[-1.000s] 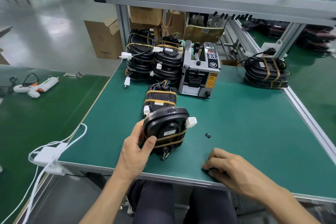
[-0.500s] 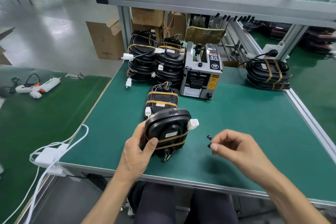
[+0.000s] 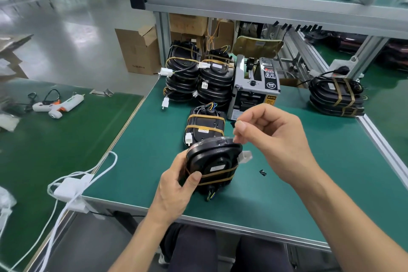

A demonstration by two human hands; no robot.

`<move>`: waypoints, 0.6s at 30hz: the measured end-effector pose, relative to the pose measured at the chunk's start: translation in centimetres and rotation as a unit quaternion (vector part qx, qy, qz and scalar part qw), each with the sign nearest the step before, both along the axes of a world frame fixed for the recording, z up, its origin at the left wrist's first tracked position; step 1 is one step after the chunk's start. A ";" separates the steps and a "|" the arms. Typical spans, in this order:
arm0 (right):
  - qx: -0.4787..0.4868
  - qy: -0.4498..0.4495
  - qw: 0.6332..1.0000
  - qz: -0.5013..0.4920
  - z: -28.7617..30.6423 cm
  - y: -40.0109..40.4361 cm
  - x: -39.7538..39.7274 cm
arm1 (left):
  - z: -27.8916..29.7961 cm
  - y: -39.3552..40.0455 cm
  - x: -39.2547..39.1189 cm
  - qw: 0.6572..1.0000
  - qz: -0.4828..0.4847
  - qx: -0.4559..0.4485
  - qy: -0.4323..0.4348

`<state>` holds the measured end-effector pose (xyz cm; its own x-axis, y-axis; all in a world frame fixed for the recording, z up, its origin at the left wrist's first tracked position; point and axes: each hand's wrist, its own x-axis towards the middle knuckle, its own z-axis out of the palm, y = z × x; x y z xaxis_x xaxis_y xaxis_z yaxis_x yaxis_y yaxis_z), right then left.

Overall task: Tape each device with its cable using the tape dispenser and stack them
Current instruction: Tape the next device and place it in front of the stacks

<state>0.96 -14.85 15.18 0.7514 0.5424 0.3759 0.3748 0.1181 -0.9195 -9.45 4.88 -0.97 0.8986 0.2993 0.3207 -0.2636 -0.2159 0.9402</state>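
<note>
Left hand (image 3: 176,192) has its grip around a black device (image 3: 213,162) with two tape bands, tilted up off the desk (image 3: 298,183) at about 6 o'clock. Right hand (image 3: 273,139) is raised above it at 3 o'clock, fingers curled, thumb and forefinger pinched; can't tell what's in them. A second taped device (image 3: 205,128) lies flat just behind at 12. Tape dispenser (image 3: 256,88) at 1 o'clock, stacked devices (image 3: 198,79) at 11.

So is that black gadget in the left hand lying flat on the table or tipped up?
Tipped up. The left hand holds the black device on edge, its broad labelled face towards the camera, two tape bands across it.
</note>
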 end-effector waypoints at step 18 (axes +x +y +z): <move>0.072 0.177 0.981 -0.034 -2.5 4.2 -0.4 | 3.4 -2.2 -0.4 0.993 0.084 0.013 -0.086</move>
<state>0.59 -10.67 12.66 0.8810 0.4475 0.1535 0.0459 0.2421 -0.9692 -9.84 2.66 2.43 0.7674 0.4302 0.4754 -0.3785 -0.2945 0.8775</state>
